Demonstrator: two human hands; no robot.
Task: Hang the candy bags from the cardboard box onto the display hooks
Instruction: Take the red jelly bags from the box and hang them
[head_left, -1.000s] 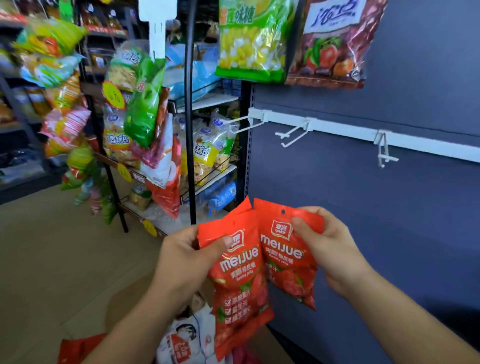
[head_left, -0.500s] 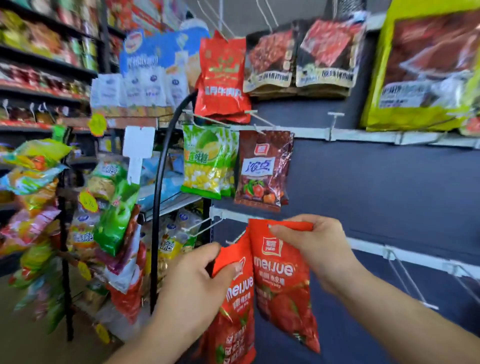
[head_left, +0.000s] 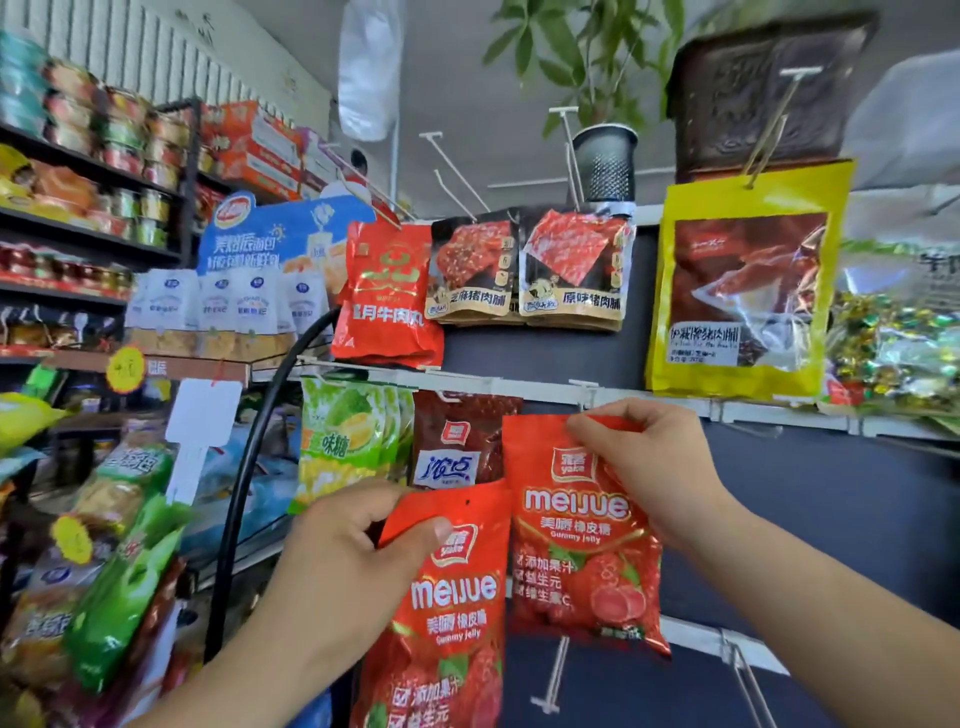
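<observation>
Two red "meijue" gummy candy bags are held up in front of a dark display panel. My right hand (head_left: 644, 467) pinches the top edge of the right red bag (head_left: 582, 545) just below the white hook rail (head_left: 524, 387), close to a white hook (head_left: 584, 387). Lower and to the left, my left hand (head_left: 348, 551) grips the top of the left red bag (head_left: 452, 613), thumb on its front. The cardboard box is out of view.
Hanging on the rail to the left are a brown candy bag (head_left: 457, 441) and green-yellow bags (head_left: 348, 441). Above hang a red bag (head_left: 387, 296), dark jerky bags (head_left: 524, 270) and a large yellow bag (head_left: 748, 280). Bare hooks (head_left: 556, 670) stick out lower down. A snack rack (head_left: 124, 545) stands left.
Both hands have risen with the bags and the view tilted up. The right bag moved up to the middle rail, now beside the brown bag; the left bag stays lower.
</observation>
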